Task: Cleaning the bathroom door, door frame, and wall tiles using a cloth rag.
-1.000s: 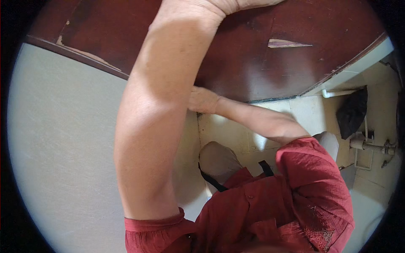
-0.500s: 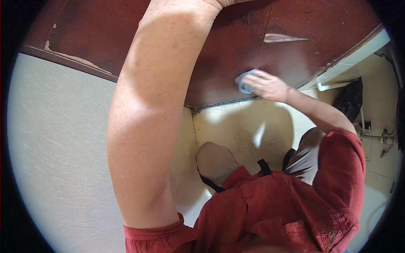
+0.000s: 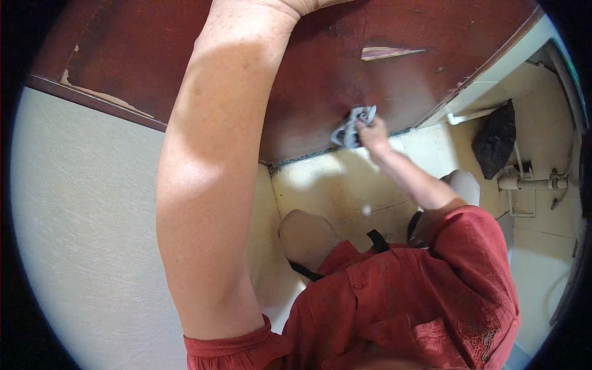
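Note:
My right hand (image 3: 374,135) is closed on a bunched grey-and-white cloth (image 3: 349,131), by the lower edge of a dark red-brown wooden panel (image 3: 314,92). Folds and loops of the cloth stick out to the left of my fingers, slightly blurred. My left arm stretches up past the panel. Only the wrist and a bit of my left hand (image 3: 302,6) show at the top edge, so its fingers are out of sight.
The panel has a torn, pale patch (image 3: 391,53) and a chipped lower left edge. A pale textured wall (image 3: 92,216) stands at the left. Beige floor tiles (image 3: 314,185) lie below. On the right are a black bag (image 3: 495,139) and pipes (image 3: 533,183).
My right hand lay flatter over the cloth before; now its fingers are curled round it and the cloth is bunched, showing more. The view has shifted slightly, and my left arm keeps its pose.

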Action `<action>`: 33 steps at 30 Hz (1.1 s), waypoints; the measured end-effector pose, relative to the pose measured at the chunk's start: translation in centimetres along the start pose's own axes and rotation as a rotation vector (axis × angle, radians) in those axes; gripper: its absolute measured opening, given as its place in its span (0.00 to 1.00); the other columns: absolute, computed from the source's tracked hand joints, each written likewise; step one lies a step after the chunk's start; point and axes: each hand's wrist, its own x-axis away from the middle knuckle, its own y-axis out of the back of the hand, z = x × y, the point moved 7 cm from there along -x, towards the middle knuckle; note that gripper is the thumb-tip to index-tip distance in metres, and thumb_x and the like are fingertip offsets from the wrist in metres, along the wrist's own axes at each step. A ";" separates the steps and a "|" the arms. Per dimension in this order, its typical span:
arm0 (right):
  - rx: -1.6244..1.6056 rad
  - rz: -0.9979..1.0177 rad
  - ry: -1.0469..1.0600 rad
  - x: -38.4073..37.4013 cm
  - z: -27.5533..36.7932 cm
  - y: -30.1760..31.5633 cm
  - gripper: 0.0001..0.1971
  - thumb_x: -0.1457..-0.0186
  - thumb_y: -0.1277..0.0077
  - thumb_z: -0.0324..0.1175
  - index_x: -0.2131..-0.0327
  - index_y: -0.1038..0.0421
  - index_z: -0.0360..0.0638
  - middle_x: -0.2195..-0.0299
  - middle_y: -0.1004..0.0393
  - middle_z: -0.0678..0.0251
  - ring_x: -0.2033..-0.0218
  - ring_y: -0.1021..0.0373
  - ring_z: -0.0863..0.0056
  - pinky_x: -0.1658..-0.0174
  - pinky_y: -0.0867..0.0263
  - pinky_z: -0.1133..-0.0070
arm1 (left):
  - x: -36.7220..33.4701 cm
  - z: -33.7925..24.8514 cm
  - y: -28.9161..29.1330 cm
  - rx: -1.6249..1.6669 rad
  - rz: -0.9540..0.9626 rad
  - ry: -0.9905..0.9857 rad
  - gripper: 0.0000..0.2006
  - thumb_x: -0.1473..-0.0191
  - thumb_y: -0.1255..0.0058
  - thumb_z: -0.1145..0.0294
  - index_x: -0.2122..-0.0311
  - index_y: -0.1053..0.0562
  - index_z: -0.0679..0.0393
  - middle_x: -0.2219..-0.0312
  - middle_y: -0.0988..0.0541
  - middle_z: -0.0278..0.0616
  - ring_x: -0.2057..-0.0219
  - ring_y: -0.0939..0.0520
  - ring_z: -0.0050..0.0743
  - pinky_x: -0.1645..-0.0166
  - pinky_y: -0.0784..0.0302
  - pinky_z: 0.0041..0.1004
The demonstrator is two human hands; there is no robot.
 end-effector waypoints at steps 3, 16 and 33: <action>-0.255 0.023 -0.271 2.9 0.3 -7.9 0.08 0.42 0.54 0.29 0.62 0.30 0.36 0.66 0.26 0.64 0.69 0.28 0.76 0.65 0.30 0.76 | -1.8 -0.8 0.9 0.059 0.255 0.047 0.22 0.54 0.44 0.55 0.53 0.27 0.52 0.46 0.30 0.36 0.41 0.34 0.33 0.36 0.47 0.40; -1.171 0.148 -0.700 -0.5 3.1 -1.3 0.08 0.44 0.57 0.25 0.60 0.37 0.34 0.59 0.31 0.49 0.56 0.29 0.55 0.50 0.31 0.55 | 2.7 -6.9 3.9 0.196 0.623 0.282 0.26 0.49 0.48 0.55 0.43 0.33 0.39 0.39 0.38 0.26 0.37 0.40 0.24 0.34 0.52 0.43; -0.675 -0.485 -0.278 -7.9 -14.5 4.1 0.12 0.49 0.61 0.22 0.60 0.33 0.34 0.62 0.29 0.58 0.62 0.33 0.68 0.59 0.33 0.70 | 11.9 -13.7 3.3 0.042 0.806 -0.029 0.26 0.45 0.53 0.49 0.40 0.38 0.31 0.39 0.39 0.17 0.38 0.40 0.18 0.32 0.57 0.39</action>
